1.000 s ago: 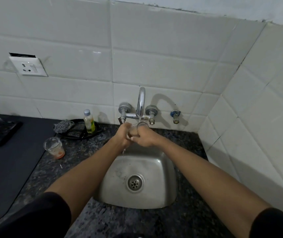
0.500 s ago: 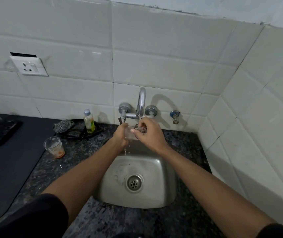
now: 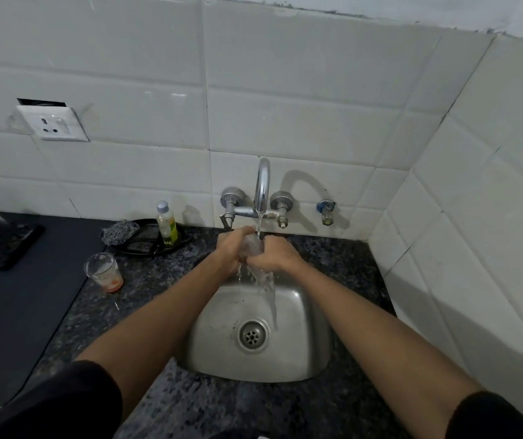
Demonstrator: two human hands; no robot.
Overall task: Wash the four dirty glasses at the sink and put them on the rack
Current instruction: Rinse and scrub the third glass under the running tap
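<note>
both hands point(image 3: 255, 250) grasp a glass point(image 3: 251, 247) under the tap point(image 3: 261, 188), left hand point(image 3: 233, 250), right hand point(image 3: 274, 253). wet, likely slippery, fragile; best gripped round the wall.

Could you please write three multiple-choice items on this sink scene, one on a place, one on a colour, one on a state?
1. Where does the dirty glass stand?
A. in the sink
B. on the counter left of the sink
C. on the wall socket

2. What colour is the residue in it?
A. green
B. blue
C. orange-red

3. What is the tap doing?
A. running
B. off
C. dripping only

Answers: 1 B, it stands on the speckled counter beside the sink. 2 C, an orange-red film lies at its bottom. 3 A, a stream falls over the glass held by the left hand and right hand.
</note>
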